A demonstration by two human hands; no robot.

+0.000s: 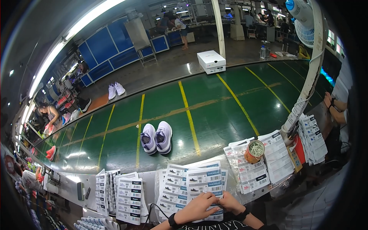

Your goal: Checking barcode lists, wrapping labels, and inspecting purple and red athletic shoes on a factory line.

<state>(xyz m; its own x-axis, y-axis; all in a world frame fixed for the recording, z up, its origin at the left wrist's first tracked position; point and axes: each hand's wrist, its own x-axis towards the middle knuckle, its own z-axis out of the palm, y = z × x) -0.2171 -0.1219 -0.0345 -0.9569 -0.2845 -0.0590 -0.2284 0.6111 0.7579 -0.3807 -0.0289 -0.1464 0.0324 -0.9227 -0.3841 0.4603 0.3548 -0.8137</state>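
Both my hands meet over a pile of printed label sheets (174,186) at the near edge of the bench. My left hand (198,207) lies over the front sheet with its fingers curled toward the right. Close beside it, my right hand (230,203) is closed in a pinch. A small pale bit shows at the fingertips, too small to name. The front label sheet (204,180) carries pictures of dark shoes and blue bands. Beyond the sheets, a pair of lilac sneakers (163,137) stands on the green conveyor belt (211,119).
More label stacks lie left (129,197) and right (278,157). A brown tub of rubber bands (254,151) sits on the right-hand sheets, near a pale post (308,82). A white shoebox (211,62) rests at the belt's far edge. A co-worker's hands (334,107) show at right.
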